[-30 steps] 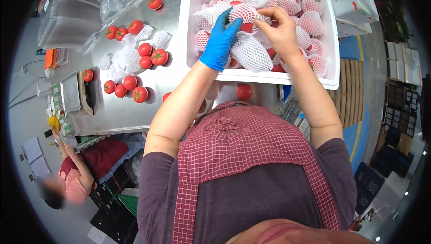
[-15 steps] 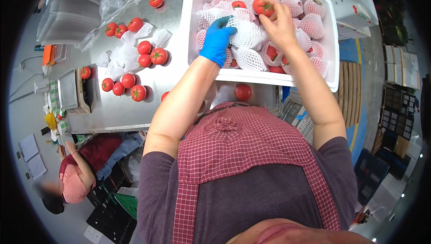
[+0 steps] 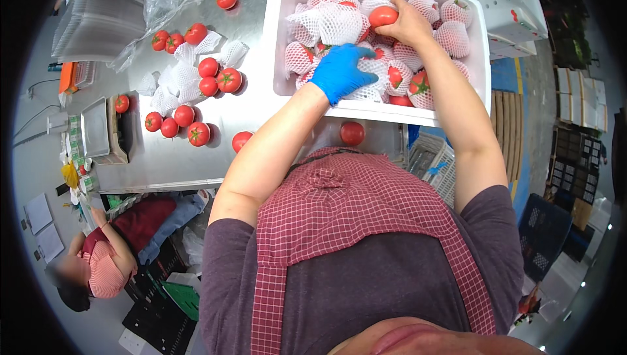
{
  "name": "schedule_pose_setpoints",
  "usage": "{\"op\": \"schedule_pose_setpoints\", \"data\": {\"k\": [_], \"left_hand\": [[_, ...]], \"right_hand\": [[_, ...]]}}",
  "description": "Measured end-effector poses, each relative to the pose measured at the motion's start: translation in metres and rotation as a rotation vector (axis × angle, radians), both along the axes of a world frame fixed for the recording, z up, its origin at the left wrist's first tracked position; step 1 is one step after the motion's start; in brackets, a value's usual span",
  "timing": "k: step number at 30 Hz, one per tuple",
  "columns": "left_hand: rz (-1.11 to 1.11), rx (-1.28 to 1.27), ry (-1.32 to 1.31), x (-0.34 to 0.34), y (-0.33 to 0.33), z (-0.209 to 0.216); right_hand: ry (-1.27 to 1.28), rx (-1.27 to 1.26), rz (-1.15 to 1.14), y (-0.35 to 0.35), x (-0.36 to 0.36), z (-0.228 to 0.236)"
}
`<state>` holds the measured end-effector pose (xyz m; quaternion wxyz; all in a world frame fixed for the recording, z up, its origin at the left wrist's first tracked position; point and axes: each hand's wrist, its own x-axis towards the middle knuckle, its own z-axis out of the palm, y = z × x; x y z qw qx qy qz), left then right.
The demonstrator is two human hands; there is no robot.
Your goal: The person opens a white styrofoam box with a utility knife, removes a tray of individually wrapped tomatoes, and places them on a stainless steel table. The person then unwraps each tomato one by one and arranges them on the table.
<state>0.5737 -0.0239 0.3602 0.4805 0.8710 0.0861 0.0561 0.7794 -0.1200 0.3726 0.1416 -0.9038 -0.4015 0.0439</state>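
Observation:
Within a white foam box [image 3: 480, 80] lie several tomatoes in pink and white foam nets [image 3: 455, 38]. My bare right hand [image 3: 410, 27] grips a red tomato [image 3: 383, 16] without a net, at the far middle of the box. My left hand [image 3: 345, 73], in a blue glove, is open with its fingers spread over the netted tomatoes near the box's front left. White netting [image 3: 371, 69] shows beside and under its fingertips; the contact under the palm is hidden. An apparently loose white foam net [image 3: 339, 25] lies just beyond the glove.
Left of the box, a metal table [image 3: 255, 35] carries loose tomatoes [image 3: 228, 80] and a pile of white foam nets [image 3: 173, 84]. One tomato [image 3: 353, 133] sits between the box and my apron. Another person [image 3: 111, 257] works at the lower left. Printed boxes [image 3: 509, 2] stand at the right.
My left hand has moved nearer and to the right, opening away from the white netting it was at. My right hand has turned slightly, lowering the tomato a little.

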Motion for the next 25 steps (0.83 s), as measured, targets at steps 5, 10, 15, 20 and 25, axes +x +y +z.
{"op": "schedule_pose_setpoints", "data": {"k": [5, 10, 15, 20, 25], "left_hand": [[0.289, -0.240, -0.361, 0.010, 0.002, -0.004], [0.295, -0.468, -0.444, 0.009, 0.000, 0.008], [0.292, -0.571, -0.478, 0.003, 0.003, 0.014], [0.323, -0.481, -0.592, 0.002, 0.003, 0.016], [0.315, -0.375, -0.649, 0.001, 0.001, 0.014]], "right_hand": [[0.382, 0.258, 0.009, -0.005, -0.003, 0.006], [1.207, 0.380, 0.073, -0.009, -0.044, 0.043], [0.149, 0.249, -0.021, -0.026, 0.031, 0.014], [-0.225, -0.122, -0.274, -0.034, 0.039, 0.005], [-0.140, -0.178, -0.273, -0.030, 0.035, 0.016]]}}
